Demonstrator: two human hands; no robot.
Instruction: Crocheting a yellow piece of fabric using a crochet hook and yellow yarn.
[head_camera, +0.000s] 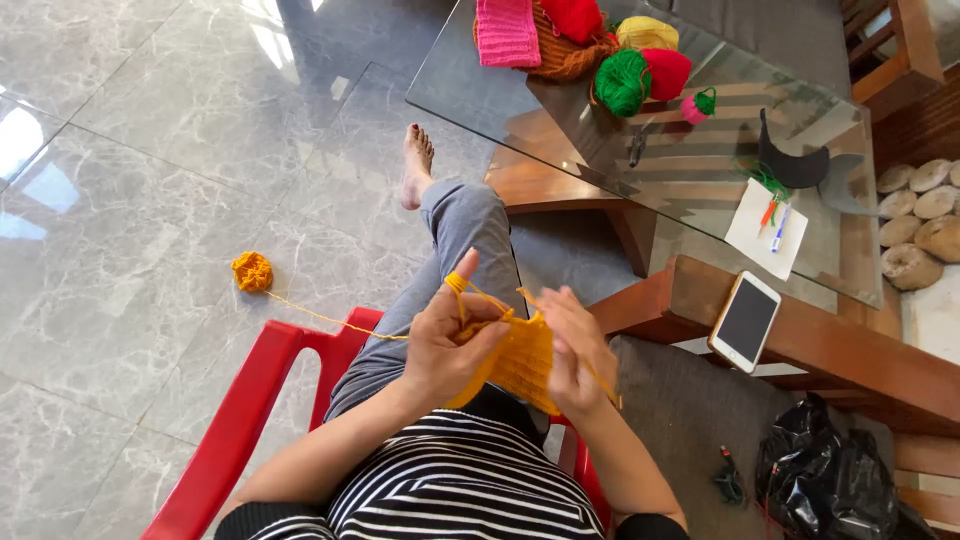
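My left hand (448, 345) and my right hand (577, 352) hold an orange knitted piece (520, 362) between them, above my lap. The yarn strand loops over my raised left index finger. My right hand also grips a thin knitting needle that sticks out to the lower right. An orange strand runs left from the piece down to a small orange yarn ball (252, 271) on the grey tiled floor.
I sit in a red plastic chair (240, 420). A glass table (470, 90) ahead bears a basket with pink knitting, green, red and yellow yarn balls, paper with pens. A phone (744, 321) lies on a wooden armrest, a black bag (825, 480) at the lower right.
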